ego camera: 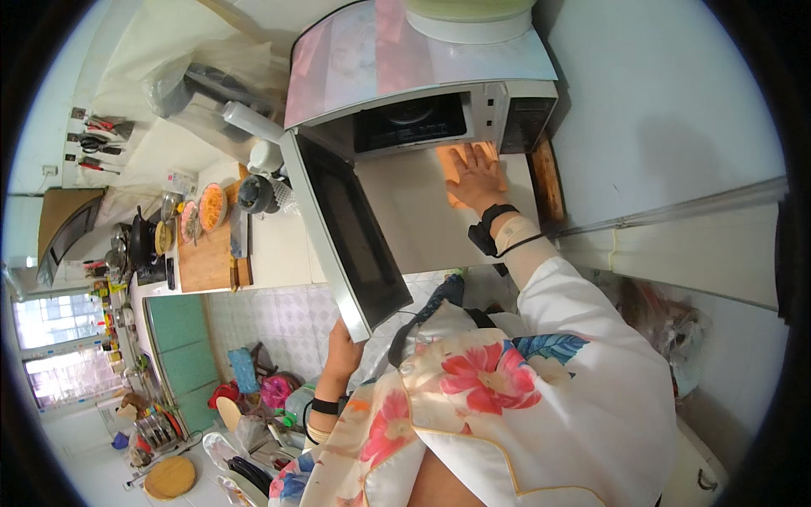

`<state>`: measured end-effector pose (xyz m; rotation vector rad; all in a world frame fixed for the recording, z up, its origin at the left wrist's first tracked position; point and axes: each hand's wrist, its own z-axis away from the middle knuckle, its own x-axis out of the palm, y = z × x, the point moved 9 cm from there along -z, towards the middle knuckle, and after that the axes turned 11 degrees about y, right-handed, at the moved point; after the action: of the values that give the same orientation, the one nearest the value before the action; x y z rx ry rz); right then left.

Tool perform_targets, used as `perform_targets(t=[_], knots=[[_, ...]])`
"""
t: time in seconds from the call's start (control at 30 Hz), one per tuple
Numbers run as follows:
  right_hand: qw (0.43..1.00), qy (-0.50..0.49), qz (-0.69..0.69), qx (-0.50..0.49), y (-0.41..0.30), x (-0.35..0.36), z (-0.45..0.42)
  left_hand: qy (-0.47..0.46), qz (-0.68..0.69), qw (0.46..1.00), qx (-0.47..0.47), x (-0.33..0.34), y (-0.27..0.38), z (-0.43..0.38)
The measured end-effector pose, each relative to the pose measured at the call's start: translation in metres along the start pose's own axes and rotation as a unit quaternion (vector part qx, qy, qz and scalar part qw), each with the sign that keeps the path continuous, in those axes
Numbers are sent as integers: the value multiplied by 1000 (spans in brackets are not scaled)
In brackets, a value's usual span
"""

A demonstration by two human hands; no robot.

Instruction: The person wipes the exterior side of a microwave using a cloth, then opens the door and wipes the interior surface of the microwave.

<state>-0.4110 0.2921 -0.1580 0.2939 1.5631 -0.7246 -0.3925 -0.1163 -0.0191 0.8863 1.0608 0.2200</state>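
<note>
A microwave oven (418,120) stands on a white countertop (405,190) with its door (355,234) swung wide. Flat on an orange cloth (453,168), my right hand (475,177) presses it against the countertop just in front of the microwave, fingers spread towards the oven. My left hand (345,348) grips the outer edge of the microwave door near its lower corner; part of its fingers is hidden behind the door. The inside of the oven is dark and partly visible.
Left of the door are a white mug (265,156), a wooden cutting board (206,256), a cleaver (239,231) and a bowl of shredded orange food (213,206). A wok (142,237) sits farther off. A wall (665,114) rises at the right.
</note>
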Motion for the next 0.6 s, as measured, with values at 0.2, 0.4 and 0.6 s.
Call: perform_targets(t=[0.2,0.4,0.6], knots=[[999,20,-21,-32,5,-8,70,18,12,1000,23,7,18,-3],[993,81,-40,-72,20,-18,148,2,37,999,26,25,45,-11],[989,118,-30,-82,37,-30,195,-64,-22,997,35,42,58,-17]])
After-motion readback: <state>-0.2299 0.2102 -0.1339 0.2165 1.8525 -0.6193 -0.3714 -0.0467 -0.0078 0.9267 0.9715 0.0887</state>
